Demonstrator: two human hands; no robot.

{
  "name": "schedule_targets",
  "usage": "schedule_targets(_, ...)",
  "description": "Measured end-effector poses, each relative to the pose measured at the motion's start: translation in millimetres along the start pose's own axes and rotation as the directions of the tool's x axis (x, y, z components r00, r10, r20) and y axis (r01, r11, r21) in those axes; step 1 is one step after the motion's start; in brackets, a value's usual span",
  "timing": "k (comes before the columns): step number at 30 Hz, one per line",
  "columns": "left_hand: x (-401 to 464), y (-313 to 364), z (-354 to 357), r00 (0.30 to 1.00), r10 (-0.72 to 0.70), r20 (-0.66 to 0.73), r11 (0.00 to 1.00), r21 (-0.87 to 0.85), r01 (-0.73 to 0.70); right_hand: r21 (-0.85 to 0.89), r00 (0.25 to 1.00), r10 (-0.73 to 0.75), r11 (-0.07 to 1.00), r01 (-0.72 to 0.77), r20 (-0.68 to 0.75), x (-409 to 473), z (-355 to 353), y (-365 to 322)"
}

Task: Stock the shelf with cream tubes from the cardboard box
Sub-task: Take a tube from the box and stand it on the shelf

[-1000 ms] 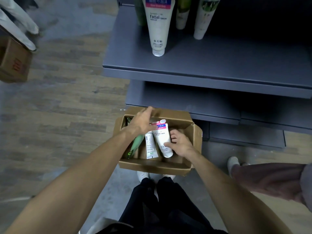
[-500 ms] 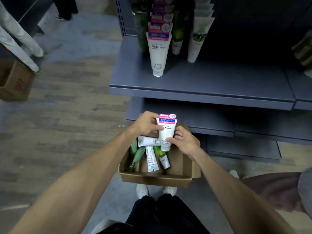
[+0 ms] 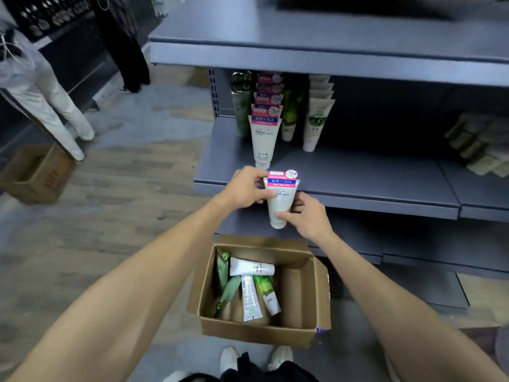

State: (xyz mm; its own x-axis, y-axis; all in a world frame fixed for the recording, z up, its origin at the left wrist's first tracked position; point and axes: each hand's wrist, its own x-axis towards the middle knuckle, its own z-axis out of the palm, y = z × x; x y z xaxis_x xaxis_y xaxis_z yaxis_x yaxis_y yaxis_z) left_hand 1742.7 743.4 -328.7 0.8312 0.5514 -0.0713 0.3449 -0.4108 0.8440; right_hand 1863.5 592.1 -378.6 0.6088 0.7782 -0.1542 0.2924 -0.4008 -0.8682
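Both hands hold one white cream tube with a pink and blue top (image 3: 281, 198) upright, in front of the grey shelf's front edge (image 3: 358, 201). My left hand (image 3: 245, 188) grips its upper left side; my right hand (image 3: 305, 216) holds its lower right side near the cap. Below them the open cardboard box (image 3: 300, 296) sits on the floor with several white and green tubes (image 3: 249, 288) lying inside. On the shelf a row of matching pink-topped tubes (image 3: 264, 136) stands cap down, flanked by green tubes (image 3: 289, 119) and white tubes (image 3: 315, 119).
An upper shelf (image 3: 330, 48) overhangs the stocked one; lower shelves (image 3: 413, 252) jut out behind the box. Another cardboard box (image 3: 35, 175) stands on the floor at left near a person in white trousers (image 3: 46, 100). Pale packets (image 3: 482, 147) lie on the shelf's right.
The pink-topped tube has come up out of the box to the level of the shelf's edge, with both hands on it. My view has tilted upward.
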Motion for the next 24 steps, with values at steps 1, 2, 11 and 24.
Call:
schedule_targets(1, 1, 5, -5, 1.000, 0.007, -0.013, 1.000, -0.009, -0.007, -0.006, 1.000, -0.011, 1.000, 0.011, 0.000, 4, -2, -6)
schedule_targets(2, 2, 10, -11, 1.000, 0.014, -0.026, 1.000, -0.016, -0.014, -0.012, 1.000, -0.027, 1.000, 0.027, -0.005, 7, -5, -12)
schedule_targets(11, 14, 33, -51, 0.982, 0.002, -0.191, 0.998, -0.063, -0.015, -0.091, 0.985, -0.149, 0.986, 0.141, -0.088, 38, -10, -65)
schedule_targets(24, 22, 15, -53, 0.939, -0.054, -0.340, 0.997, -0.064, 0.034, -0.072, 0.991, -0.077, 0.995, 0.070, -0.107, 66, 22, -72)
